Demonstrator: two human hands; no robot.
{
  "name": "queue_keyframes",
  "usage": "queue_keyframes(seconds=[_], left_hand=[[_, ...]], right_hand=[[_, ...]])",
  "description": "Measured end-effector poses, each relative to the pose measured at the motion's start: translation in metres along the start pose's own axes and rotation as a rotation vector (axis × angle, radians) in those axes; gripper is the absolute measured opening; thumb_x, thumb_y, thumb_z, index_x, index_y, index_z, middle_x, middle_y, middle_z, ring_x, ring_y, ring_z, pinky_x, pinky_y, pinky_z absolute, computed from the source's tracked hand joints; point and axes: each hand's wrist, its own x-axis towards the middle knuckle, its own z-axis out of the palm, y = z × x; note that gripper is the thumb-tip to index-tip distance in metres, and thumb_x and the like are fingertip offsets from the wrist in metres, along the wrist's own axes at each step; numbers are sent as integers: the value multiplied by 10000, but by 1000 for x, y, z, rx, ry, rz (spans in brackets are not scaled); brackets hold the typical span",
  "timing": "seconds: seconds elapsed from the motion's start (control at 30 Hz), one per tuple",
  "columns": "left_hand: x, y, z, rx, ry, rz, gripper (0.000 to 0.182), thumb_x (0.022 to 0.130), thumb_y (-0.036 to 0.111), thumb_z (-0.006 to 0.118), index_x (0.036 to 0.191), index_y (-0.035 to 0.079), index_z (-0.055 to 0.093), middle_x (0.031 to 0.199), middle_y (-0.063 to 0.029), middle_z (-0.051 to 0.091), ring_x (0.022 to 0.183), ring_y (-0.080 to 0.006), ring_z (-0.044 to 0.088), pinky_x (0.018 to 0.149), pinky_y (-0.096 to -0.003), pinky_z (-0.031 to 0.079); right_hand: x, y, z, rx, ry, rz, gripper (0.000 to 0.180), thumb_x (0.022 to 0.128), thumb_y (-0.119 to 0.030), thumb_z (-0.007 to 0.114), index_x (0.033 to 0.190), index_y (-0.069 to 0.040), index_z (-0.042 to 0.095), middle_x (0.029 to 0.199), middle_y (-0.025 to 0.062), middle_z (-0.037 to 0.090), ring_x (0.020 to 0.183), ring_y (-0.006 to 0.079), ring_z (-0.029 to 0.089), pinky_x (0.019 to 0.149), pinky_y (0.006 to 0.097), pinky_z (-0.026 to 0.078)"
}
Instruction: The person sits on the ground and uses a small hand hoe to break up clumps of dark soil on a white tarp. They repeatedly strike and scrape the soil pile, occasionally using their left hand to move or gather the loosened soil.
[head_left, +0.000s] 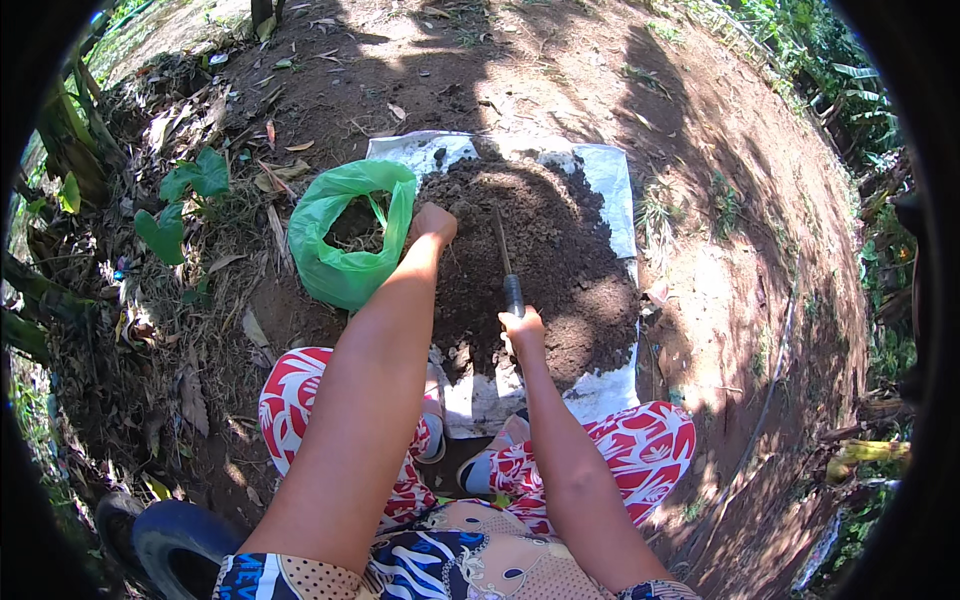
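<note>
My right hand (523, 327) is closed around the dark, wrapped-looking handle of a narrow-bladed hand tool (505, 247). Its blade points away from me and lies over a heap of dark, crumbly soil (562, 300). The soil is spread on a white plastic sheet or opened sack (609, 191), whose edges show around it. My left hand (433, 223), fingers curled, is at the right side of a green plastic bag (319, 274); whether it grips anything is hidden. Inside the open-mouthed bag are soil and dry plant bits (356, 229).
Black tyres (176, 525) stand at the lower left. Broad-leaved green plants (161, 232) and dry leaf litter (191, 397) border the left side. A thin line, perhaps a hose or cord (780, 352), runs along the ground at right. My shoes (480, 476) are at the sheet's near edge.
</note>
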Motion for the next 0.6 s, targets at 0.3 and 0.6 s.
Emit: queue_keyframes(seconds=[0.3,0.6], left_hand=[[37,-35,50,-79,30,122,565,877,309,595,1382,110,436,1344,-215,493,1218,-390,489,1011,-470,401],[56,-27,67,-164,-100,279,493,840,289,687,1272,104,539,1255,-173,588,1175,-340,549,982,-419,434]], right_hand=[[-22,-62,-17,249,77,-78,371,814,-327,725,714,-12,555,558,62,575,463,161,579,455,314,437],[-1,-54,-8,159,207,-421,205,887,-195,660,890,-21,552,662,35,593,555,111,583,509,260,459]])
